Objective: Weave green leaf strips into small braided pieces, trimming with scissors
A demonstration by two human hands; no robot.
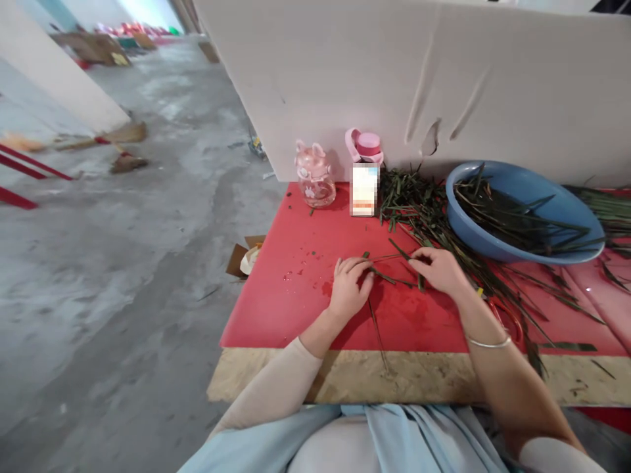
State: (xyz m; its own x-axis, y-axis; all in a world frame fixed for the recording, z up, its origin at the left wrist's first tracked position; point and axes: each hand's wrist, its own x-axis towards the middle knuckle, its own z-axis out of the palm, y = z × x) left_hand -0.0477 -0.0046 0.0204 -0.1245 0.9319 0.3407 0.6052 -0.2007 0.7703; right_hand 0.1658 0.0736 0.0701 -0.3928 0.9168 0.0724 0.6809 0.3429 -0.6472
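My left hand (349, 288) is closed, its thumb and fingers pinching one end of some narrow green leaf strips (383, 276) just above the red table cover. My right hand (440, 269) pinches the other end of the strips, with a short dark green piece (398, 248) poking out past its fingertips. A thin stem (377, 328) hangs from near my left hand towards the table edge. Close to my right wrist lie red-handled scissors (510, 322), partly hidden by the forearm.
Behind my right hand is a heap of cut leaves (409, 194). A blue basin (525, 246) holds long leaves in dark water. A pink clear bottle (315, 180) and an upright phone-like object (365, 190), its front blurred, stand before a white panel (335, 79).
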